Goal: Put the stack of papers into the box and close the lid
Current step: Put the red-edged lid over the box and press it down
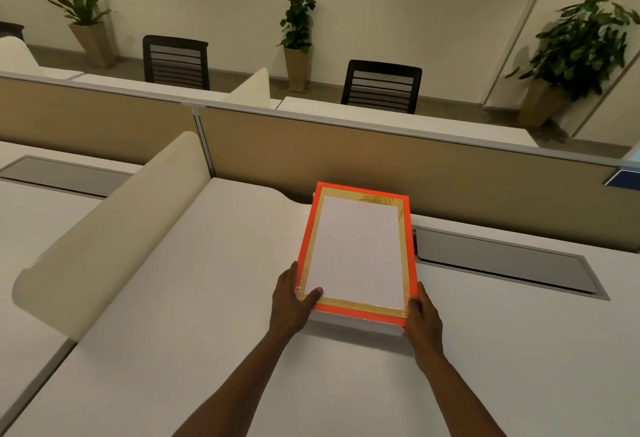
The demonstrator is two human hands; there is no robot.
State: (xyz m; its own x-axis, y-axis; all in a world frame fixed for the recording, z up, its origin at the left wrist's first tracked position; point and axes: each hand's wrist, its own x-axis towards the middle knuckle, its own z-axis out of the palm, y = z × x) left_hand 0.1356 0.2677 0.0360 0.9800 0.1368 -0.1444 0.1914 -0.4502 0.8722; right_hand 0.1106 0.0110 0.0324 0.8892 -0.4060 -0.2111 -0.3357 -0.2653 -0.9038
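Both hands pinch the orange box's (360, 249) near corners at the desk's (207, 298) far edge: left hand (292, 294) thumb on the papers (356, 249), right hand (420, 315) clasping, steadying it.

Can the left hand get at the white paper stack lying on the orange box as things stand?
Probably yes. The left hand grips the orange box at its near left corner, thumb already resting on the edge of the paper stack. Nothing lies over the sheets.
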